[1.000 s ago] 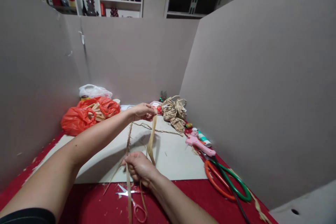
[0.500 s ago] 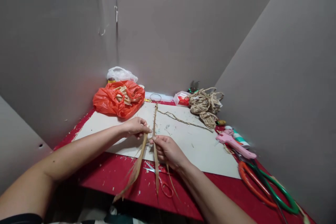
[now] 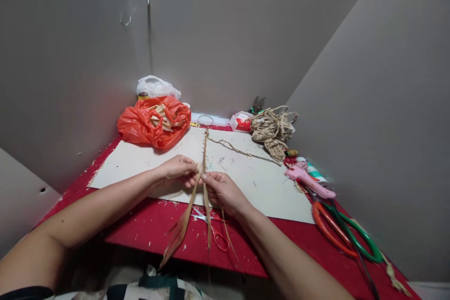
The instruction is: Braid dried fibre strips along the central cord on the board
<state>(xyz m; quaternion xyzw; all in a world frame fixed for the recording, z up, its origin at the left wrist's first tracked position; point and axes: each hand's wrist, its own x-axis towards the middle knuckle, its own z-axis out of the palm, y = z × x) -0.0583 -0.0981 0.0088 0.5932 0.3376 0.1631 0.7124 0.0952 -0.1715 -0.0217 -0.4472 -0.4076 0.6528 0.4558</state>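
Far left: orange plastic bag (image 3: 149,124) of dried leaf pieces at the back of the white board (image 3: 116,168), clear bag (image 3: 156,86) behind it. Our left hand (image 3: 177,171) pinches a flat dried leaf strip (image 3: 183,225) that hangs off the red table (image 3: 147,229) edge. Our right hand (image 3: 221,192), fingertips touching the left, grips the twisted straw cord (image 3: 205,150), which runs away across the board. Small scissors (image 3: 211,229) lie under the hands. Right: woven straw bundle (image 3: 272,129), pink glue gun (image 3: 307,180), orange and green shears (image 3: 346,236).

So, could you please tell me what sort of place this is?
Probably a handicraft bench screened by grey boards: a pink glue gun, woven straw pieces and a red bag of husk strips lie there.
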